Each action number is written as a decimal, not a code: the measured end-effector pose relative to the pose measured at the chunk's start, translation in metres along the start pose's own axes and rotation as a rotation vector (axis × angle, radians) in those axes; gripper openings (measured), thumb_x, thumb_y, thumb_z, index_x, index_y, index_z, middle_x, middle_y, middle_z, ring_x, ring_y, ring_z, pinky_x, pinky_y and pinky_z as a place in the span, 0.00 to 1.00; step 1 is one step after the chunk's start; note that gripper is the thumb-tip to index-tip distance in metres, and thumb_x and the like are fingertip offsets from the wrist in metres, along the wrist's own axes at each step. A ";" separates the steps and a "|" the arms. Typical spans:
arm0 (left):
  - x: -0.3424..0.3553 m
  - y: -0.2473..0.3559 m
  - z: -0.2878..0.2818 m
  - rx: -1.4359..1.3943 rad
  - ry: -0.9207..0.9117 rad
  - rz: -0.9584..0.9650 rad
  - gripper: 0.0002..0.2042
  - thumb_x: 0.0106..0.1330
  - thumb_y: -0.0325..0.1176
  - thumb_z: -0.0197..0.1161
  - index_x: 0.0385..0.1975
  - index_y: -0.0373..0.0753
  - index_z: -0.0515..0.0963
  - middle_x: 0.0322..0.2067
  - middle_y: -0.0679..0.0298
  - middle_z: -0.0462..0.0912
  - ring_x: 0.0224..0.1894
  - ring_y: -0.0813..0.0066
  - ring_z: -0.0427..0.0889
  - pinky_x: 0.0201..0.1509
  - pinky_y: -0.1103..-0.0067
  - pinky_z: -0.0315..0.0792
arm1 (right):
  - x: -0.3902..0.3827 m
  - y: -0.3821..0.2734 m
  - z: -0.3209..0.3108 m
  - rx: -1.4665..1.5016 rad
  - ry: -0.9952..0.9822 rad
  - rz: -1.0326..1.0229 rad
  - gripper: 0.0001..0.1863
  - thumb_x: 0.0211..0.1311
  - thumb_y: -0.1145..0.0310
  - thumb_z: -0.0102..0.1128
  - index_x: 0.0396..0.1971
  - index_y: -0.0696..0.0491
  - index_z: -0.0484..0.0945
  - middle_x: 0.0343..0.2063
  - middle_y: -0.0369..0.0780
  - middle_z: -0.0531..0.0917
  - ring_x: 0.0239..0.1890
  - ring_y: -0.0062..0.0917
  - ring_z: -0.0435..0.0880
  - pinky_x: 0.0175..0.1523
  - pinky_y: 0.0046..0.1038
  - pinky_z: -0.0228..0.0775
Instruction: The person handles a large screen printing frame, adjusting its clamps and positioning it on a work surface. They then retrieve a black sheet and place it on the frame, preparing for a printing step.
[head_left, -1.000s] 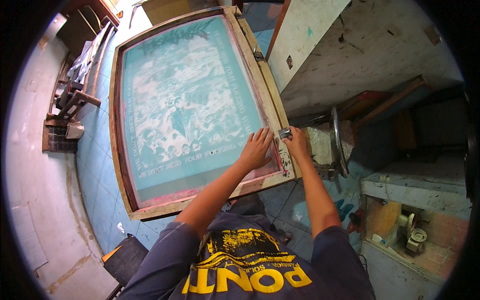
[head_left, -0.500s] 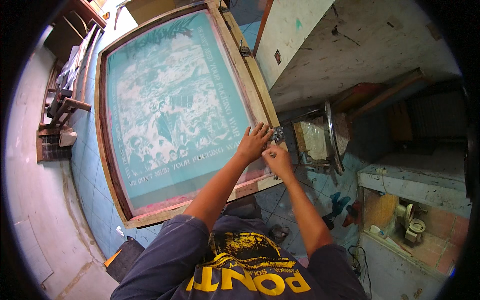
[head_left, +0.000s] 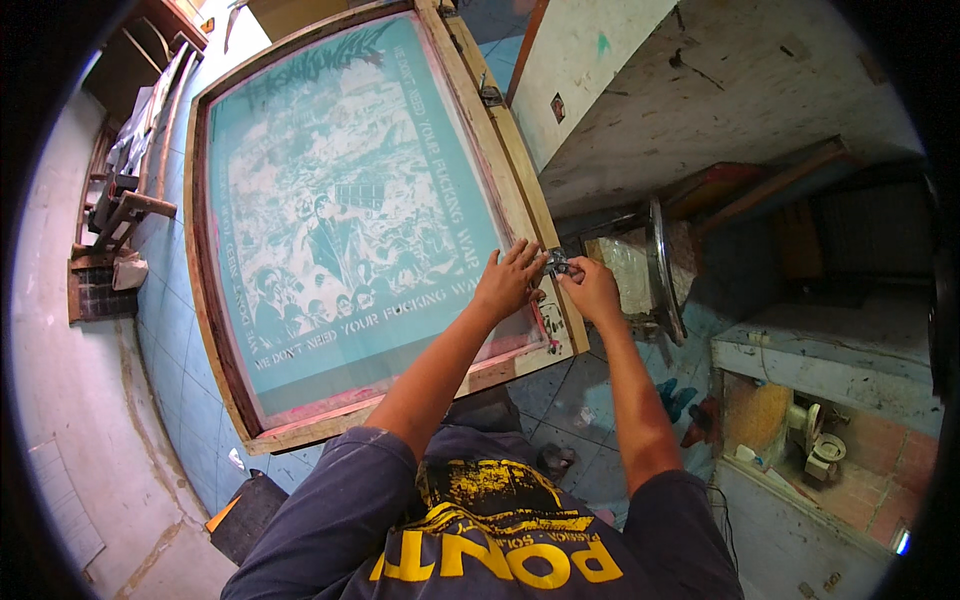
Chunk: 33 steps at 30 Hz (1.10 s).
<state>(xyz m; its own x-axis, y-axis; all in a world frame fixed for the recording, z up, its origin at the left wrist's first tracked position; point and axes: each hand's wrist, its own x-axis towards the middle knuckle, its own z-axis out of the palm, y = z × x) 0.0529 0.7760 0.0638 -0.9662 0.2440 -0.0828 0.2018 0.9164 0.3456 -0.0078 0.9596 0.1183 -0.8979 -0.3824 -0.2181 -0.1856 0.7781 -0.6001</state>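
A large silkscreen (head_left: pixel 330 225) with teal mesh and a pale printed image lies before me in a wooden frame (head_left: pixel 470 378). My left hand (head_left: pixel 508 282) rests palm down with fingers spread on the frame's right side, near its lower right corner. Beside those fingertips, a metal hinge clamp (head_left: pixel 558 262) sits on a wooden strip along that side. My right hand (head_left: pixel 590 290) pinches the outer part of this clamp between thumb and fingers. Exactly which part it grips is too small to tell. A second metal clamp (head_left: pixel 490 95) is fixed farther up the same side.
Right of the frame stands a chair-like object with a curved metal bar (head_left: pixel 660 270). A stained pale board (head_left: pixel 700 110) rises at the upper right. A wooden rack (head_left: pixel 130 215) holds papers at the left. A ledge (head_left: pixel 830 375) with a grey machine (head_left: pixel 822 450) below is at the lower right.
My right hand has moved up and outward, from beside my left wrist to the clamp. My left hand stays on the frame. The mesh image shows more clearly.
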 end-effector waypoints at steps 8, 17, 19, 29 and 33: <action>0.000 0.000 0.000 -0.093 0.022 -0.015 0.39 0.58 0.51 0.66 0.68 0.46 0.58 0.70 0.64 0.56 0.72 0.64 0.52 0.67 0.59 0.59 | 0.022 -0.016 -0.012 -0.230 0.049 -0.022 0.18 0.55 0.57 0.67 0.35 0.58 0.81 0.30 0.46 0.85 0.34 0.38 0.84 0.40 0.37 0.75; -0.002 -0.007 -0.008 -0.137 0.002 -0.026 0.41 0.55 0.48 0.69 0.66 0.39 0.58 0.69 0.60 0.57 0.72 0.62 0.53 0.69 0.60 0.58 | 0.035 0.002 0.012 0.003 -0.071 0.080 0.23 0.57 0.54 0.66 0.44 0.58 0.79 0.40 0.44 0.84 0.41 0.34 0.83 0.44 0.35 0.74; -0.003 -0.002 -0.012 -0.114 -0.004 -0.044 0.41 0.55 0.48 0.69 0.66 0.39 0.58 0.69 0.60 0.57 0.72 0.63 0.53 0.69 0.60 0.57 | 0.031 0.028 0.021 0.426 -0.084 0.169 0.27 0.61 0.50 0.62 0.48 0.60 0.78 0.45 0.44 0.83 0.47 0.32 0.82 0.49 0.34 0.72; 0.003 -0.003 -0.004 -0.224 0.050 -0.062 0.40 0.50 0.40 0.72 0.64 0.39 0.61 0.68 0.57 0.60 0.71 0.59 0.56 0.69 0.62 0.58 | 0.025 0.050 0.039 0.530 -0.310 0.220 0.45 0.65 0.29 0.34 0.60 0.56 0.71 0.56 0.42 0.75 0.58 0.31 0.71 0.65 0.34 0.55; 0.006 -0.004 -0.003 -0.232 0.062 -0.033 0.40 0.48 0.37 0.73 0.63 0.38 0.63 0.67 0.55 0.61 0.71 0.56 0.57 0.69 0.62 0.59 | 0.025 0.049 0.027 0.612 -0.386 0.209 0.48 0.65 0.28 0.27 0.62 0.57 0.69 0.58 0.44 0.74 0.61 0.33 0.69 0.67 0.35 0.53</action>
<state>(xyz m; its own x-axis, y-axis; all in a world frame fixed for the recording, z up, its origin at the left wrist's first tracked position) 0.0461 0.7726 0.0648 -0.9812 0.1884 -0.0422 0.1346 0.8242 0.5501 -0.0287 0.9750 0.0630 -0.6652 -0.4924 -0.5613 0.3298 0.4807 -0.8125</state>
